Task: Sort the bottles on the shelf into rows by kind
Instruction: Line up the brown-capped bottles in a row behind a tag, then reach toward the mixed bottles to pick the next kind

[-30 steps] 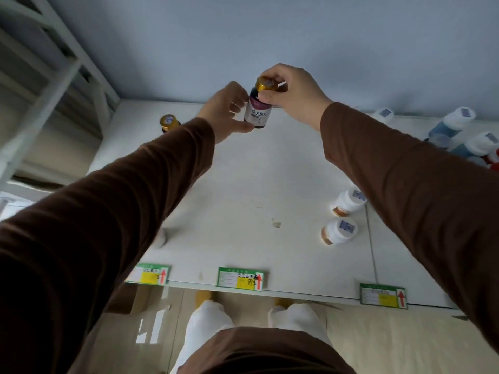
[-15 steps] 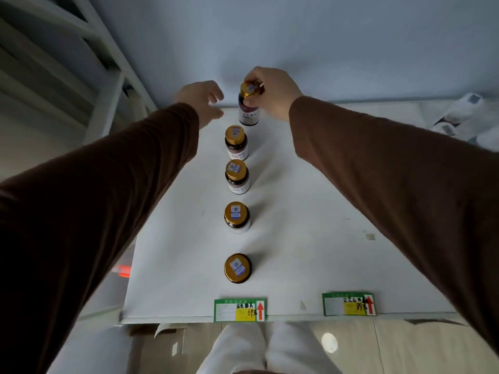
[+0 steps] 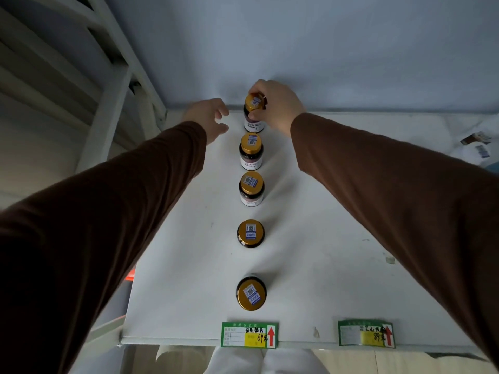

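Note:
Several dark bottles with gold caps stand in one straight row down the white shelf (image 3: 310,225). The farthest bottle (image 3: 253,122) stands by the back wall, and my right hand (image 3: 275,106) grips its gold cap from above. Behind it in the row come a second bottle (image 3: 251,151), a third (image 3: 251,188), a fourth (image 3: 250,233) and the nearest one (image 3: 251,293). My left hand (image 3: 209,117) hovers just left of the farthest bottle, fingers apart, holding nothing.
Two green price tags (image 3: 249,334) (image 3: 366,333) sit on the shelf's front edge. White-capped bottles (image 3: 479,149) lie blurred at the far right. A white shelf frame (image 3: 108,109) rises at the left. The back wall is close behind the row.
The view swung left from the shelf's right part to the gold-cap row. My right hand carried the bottle to the row's far end; my left hand let go and drew aside.

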### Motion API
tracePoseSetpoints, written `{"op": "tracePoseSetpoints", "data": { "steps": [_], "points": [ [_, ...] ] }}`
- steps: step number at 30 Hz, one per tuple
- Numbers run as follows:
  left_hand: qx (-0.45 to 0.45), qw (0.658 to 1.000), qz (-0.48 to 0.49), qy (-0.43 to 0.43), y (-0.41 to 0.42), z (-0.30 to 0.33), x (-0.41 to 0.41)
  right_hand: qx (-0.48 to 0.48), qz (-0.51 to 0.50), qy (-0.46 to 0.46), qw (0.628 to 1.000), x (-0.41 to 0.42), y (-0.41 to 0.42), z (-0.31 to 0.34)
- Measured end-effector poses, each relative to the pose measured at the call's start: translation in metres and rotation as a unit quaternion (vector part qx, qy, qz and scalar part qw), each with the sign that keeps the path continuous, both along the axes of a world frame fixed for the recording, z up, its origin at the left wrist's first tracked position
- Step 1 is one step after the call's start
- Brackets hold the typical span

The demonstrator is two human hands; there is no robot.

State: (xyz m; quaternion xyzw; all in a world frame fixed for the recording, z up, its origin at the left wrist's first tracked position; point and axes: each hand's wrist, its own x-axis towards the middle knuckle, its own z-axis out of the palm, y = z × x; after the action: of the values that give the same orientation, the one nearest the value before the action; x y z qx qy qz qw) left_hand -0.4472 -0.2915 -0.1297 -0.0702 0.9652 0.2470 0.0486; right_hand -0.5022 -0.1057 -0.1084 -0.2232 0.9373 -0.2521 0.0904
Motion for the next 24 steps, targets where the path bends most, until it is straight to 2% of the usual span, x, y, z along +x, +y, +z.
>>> {"op": "tracePoseSetpoints", "data": {
  "steps": [5,12,19,24],
  "points": [
    [-0.011,1.000,-0.003,0.006,0.006,0.011,0.009,-0.007,0.000,0.002,1.000,0.010,0.009,0.005],
    [-0.063,0.994,-0.030,0.080,0.032,0.053,0.040,0.006,0.001,0.075,0.997,0.051,0.059,0.037],
    [-0.075,0.984,-0.071,0.148,0.100,0.096,0.104,-0.016,0.028,0.092,0.995,0.119,0.124,0.069],
    [-0.070,0.982,-0.075,0.159,0.165,0.098,0.172,-0.050,0.035,0.094,0.994,0.187,0.188,0.074]
  ]
}}
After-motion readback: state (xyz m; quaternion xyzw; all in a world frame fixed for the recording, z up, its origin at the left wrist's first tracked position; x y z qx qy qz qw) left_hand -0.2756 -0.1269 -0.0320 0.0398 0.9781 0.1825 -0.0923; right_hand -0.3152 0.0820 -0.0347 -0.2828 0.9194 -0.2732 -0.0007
